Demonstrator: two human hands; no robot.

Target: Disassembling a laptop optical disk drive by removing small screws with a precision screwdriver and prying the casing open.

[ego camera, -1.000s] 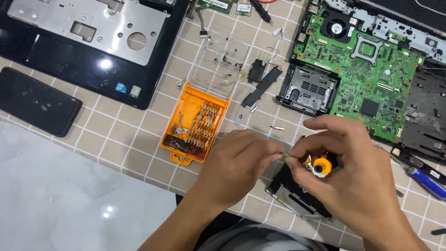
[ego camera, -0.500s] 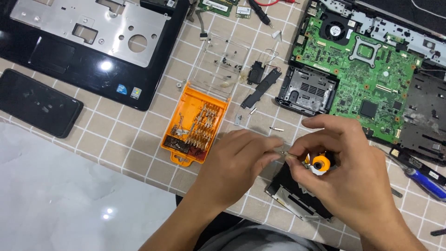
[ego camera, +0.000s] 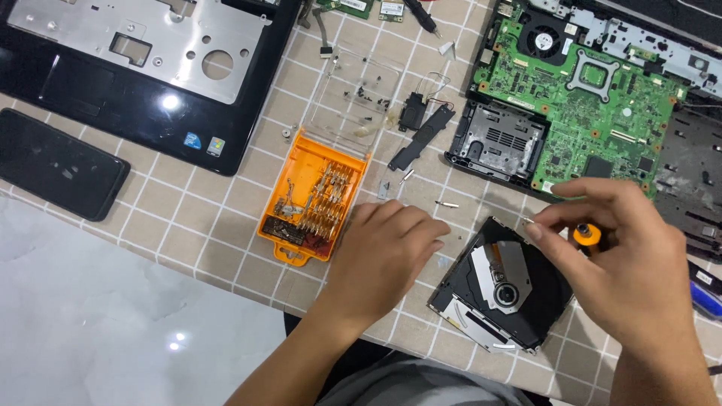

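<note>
My right hand (ego camera: 628, 259) grips a small screwdriver with an orange cap (ego camera: 587, 235), its thin tip pinched between thumb and forefinger above an opened black optical drive (ego camera: 500, 289). My left hand (ego camera: 383, 256) rests palm down on the tiled mat just left of the drive, fingers curled and holding nothing I can see. An orange bit case (ego camera: 312, 199) with its clear lid (ego camera: 357, 94) swung open lies left of that hand. A green laptop motherboard (ego camera: 594, 113) sits at the upper right.
A black laptop palm-rest with a silver plate (ego camera: 143, 68) lies at the upper left, with a dark phone (ego camera: 56, 162) below it. Loose screws and a black bracket (ego camera: 421, 135) are scattered mid-table. A blue-handled tool (ego camera: 705, 293) lies at the right edge.
My hands were together over the drive at the screwdriver; they have separated. The left hand dropped to the mat, the right lifted to the right with the screwdriver, uncovering the drive.
</note>
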